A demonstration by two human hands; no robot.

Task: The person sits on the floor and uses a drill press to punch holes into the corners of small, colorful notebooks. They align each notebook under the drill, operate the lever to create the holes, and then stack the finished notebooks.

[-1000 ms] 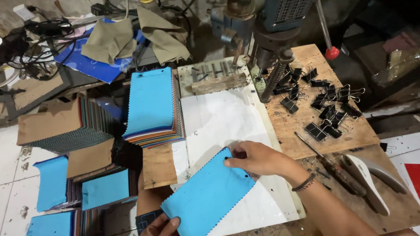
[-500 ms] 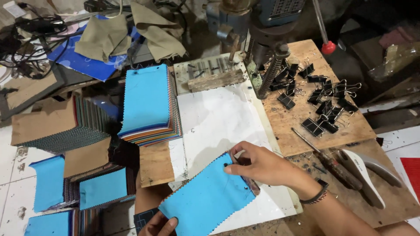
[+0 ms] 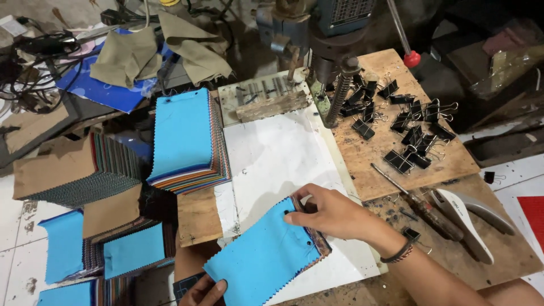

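The sky-blue zigzag-edged fabric swatch stack [image 3: 266, 260], at six o'clock on the white paper-covered bench [image 3: 272, 153], is pinched by the right hand [image 3: 334, 212] and steadied underneath by the left hand [image 3: 205, 292], so a slackened grip could let the punched layers fan apart.

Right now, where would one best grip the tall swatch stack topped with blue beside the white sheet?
Probably the long sides of the swatch stack, pinching from above across its width: it lies flat and tall, its edges exposed, with the white sheet side open to the right hand.
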